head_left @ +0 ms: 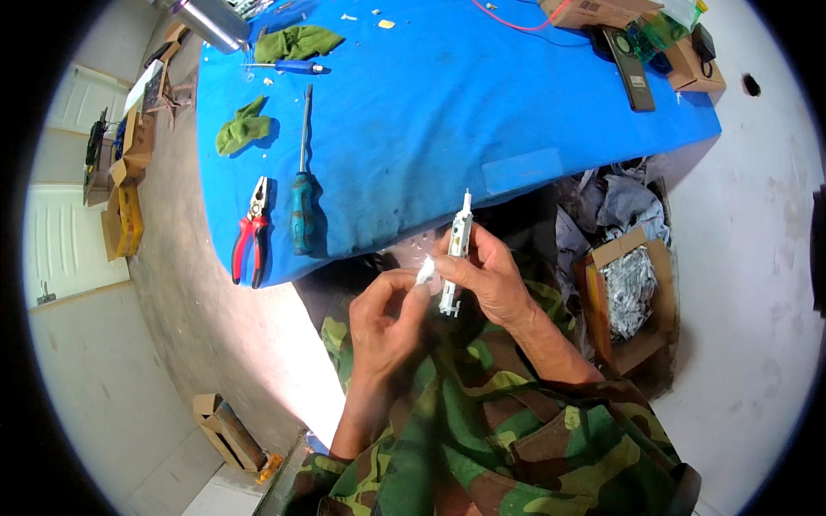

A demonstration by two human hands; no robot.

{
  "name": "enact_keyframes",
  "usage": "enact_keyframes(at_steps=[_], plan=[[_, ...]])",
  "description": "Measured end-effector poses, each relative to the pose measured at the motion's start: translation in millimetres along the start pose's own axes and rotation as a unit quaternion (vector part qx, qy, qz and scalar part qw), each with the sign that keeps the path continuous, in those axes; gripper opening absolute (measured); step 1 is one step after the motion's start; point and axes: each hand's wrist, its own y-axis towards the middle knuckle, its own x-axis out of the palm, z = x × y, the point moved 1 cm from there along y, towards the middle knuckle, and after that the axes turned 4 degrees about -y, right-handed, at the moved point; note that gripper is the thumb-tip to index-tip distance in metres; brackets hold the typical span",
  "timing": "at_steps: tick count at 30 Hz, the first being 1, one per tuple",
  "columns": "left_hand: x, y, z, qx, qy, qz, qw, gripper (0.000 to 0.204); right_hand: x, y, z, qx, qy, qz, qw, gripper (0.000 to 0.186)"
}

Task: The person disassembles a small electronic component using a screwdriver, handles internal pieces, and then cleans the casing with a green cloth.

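Note:
Over my lap, just off the table's near edge, my right hand (495,279) grips a long, narrow white part (459,241) with holes along its face. It is held nearly upright, with a thin stem at the top and short prongs at its lower end. My left hand (385,314) pinches a small white piece (426,270) between thumb and fingertips, right beside the long part. Whether the two pieces touch, I cannot tell. Both forearms come up from camouflage-patterned sleeves.
On the blue-covered table (413,112) lie red-handled pliers (251,232), a teal-handled screwdriver (302,202), a blue-handled screwdriver (297,66) and green cloths (243,127). A phone (632,73) rests at the far right. Below, a cardboard box (615,249) holds many whitish pieces.

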Motion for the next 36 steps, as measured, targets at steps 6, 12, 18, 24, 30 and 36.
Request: enact_keyframes(at_steps=[6, 12, 18, 24, 30, 36], plan=[[6.6, 4.1, 17.8, 0.127, 0.125, -0.019, 0.984, 0.018, -4.5, -6.4, -4.7, -0.026, -0.07, -0.013, 0.997, 0.023], [18.0, -6.0, 16.8, 0.057, 0.074, 0.058, 0.994, 0.031, -13.8, -11.3, -14.9, -0.047, -0.043, 0.019, 0.998, 0.021], [-5.2, 4.1, 0.4, 0.031, 0.053, 0.111, 0.992, 0.02, -70.1, -11.1, -1.8, -0.067, 0.012, 0.166, 0.984, 0.023], [-1.6, 1.3, -12.9, -0.038, 0.03, 0.091, 0.995, 0.016, -184.8, -46.3, 24.7, 0.001, -0.012, 0.383, 0.924, 0.02], [9.8, 5.8, -16.7, -0.053, 0.033, 0.041, 0.997, 0.017, -369.3, -181.3, 100.6, -0.06, 0.127, 0.673, 0.726, 0.027], [17.3, 11.4, -24.3, -0.056, 0.062, -0.013, 0.996, 0.019, -381.6, -231.9, 109.6, -0.016, 0.232, 0.765, 0.6, 0.03]])
